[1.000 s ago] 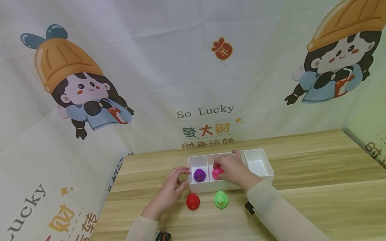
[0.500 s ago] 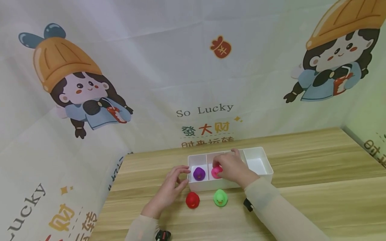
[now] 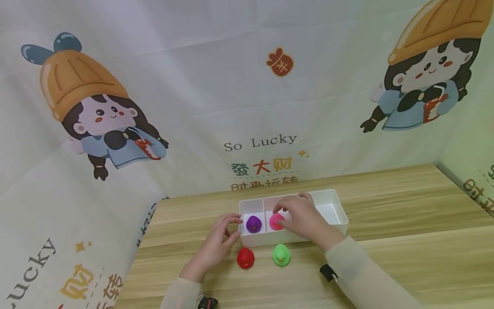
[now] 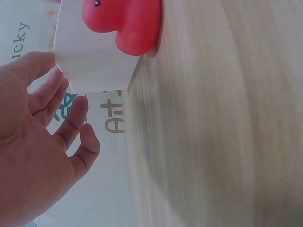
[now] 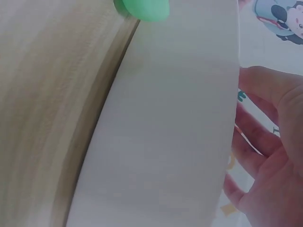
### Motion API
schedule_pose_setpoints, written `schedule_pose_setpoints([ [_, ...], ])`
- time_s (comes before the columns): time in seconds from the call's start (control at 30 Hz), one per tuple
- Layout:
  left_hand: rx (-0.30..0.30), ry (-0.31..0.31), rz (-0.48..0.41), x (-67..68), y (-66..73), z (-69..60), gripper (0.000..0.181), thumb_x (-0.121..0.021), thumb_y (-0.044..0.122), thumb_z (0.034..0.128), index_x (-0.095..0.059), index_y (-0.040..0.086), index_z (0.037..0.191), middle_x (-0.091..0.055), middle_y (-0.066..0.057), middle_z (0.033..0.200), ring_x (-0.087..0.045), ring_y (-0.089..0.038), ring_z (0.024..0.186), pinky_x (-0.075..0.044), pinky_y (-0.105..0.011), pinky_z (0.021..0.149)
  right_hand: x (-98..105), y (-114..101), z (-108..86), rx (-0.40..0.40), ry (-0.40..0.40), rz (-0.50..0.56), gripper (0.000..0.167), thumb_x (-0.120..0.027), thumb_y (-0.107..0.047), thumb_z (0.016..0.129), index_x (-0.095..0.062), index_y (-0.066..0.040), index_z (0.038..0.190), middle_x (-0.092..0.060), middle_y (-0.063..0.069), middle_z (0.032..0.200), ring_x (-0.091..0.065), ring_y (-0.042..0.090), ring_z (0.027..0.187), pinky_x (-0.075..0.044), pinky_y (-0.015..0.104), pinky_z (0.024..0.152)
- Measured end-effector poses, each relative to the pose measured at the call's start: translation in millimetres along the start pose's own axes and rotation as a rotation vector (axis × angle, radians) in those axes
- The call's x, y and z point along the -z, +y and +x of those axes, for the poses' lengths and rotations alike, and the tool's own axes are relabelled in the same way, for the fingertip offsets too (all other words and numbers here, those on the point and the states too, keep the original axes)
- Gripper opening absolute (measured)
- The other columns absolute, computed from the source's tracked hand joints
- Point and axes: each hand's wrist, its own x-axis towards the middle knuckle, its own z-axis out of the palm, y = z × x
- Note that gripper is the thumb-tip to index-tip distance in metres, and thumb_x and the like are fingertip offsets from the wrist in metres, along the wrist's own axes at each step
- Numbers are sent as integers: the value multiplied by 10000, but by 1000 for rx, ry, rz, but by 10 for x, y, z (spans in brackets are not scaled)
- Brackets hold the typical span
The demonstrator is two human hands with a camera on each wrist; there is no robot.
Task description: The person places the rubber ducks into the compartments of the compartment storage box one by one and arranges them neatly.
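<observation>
A white divided box (image 3: pixel 270 238) stands on the table, with a purple duck (image 3: pixel 253 224) in its leftmost compartment and a pink duck (image 3: pixel 275 221) in the one beside it. My right hand (image 3: pixel 305 219) reaches over the box, its thumb and fingers loosely spread around the pink duck; the right wrist view shows this hand (image 5: pixel 277 151) partly behind the box wall (image 5: pixel 165 113). At the box's left end, my left hand (image 3: pixel 217 241) rests relaxed fingers; in the left wrist view these fingers (image 4: pixel 45 61) touch the wall's edge.
In front of the box sit a red duck (image 3: pixel 245 258) and a green duck (image 3: pixel 281 255) on the wooden table (image 3: pixel 405 206). Behind the table hangs a printed cloth (image 3: pixel 200 107). The rightmost compartment (image 3: pixel 328 213) shows its bare floor.
My right hand has loosened around the pink duck and its wrist has shifted to the right. The pink duck remains in its compartment, and the left hand stays at the box end.
</observation>
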Motion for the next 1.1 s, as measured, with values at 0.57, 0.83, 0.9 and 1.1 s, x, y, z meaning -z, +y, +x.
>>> schedule_pose_setpoints([
  [0.57, 5, 1, -7, 12, 20, -6, 259, -656, 50, 993, -644, 68, 1251, -556, -81, 1459, -514, -148, 940, -478, -267, 834, 54, -7, -433, 151, 302, 143, 269, -829, -38, 834, -731, -135, 1066, -725, -9, 1100, -661, 177, 959, -588, 374, 847],
  [0.83, 2, 6, 9, 21, 24, -20, 267, -663, 34, 982, -646, 69, 1246, -564, -95, 1454, -550, -203, 1062, -492, -296, 883, -28, -77, -574, 229, 295, 192, 260, -834, -27, 829, -734, -137, 1043, -732, -47, 1042, -656, 140, 914, -591, 332, 809],
  [0.9, -4, 12, 16, 16, 24, -22, 271, -664, 40, 982, -645, 72, 1251, -567, -95, 1455, -544, -247, 1149, -487, -308, 915, -39, -83, -599, 238, 290, 201, 263, -832, -14, 825, -734, -143, 1031, -731, -51, 1030, -651, 132, 896, -592, 325, 785],
  [1.1, -17, 20, 25, 10, 36, -21, 275, -661, 69, 991, -643, 88, 1265, -566, -86, 1461, -511, -278, 1219, -487, -341, 946, -67, -71, -665, 205, 250, 220, 270, -829, -10, 822, -731, -159, 1026, -725, -71, 1025, -632, 92, 900, -601, 337, 800],
])
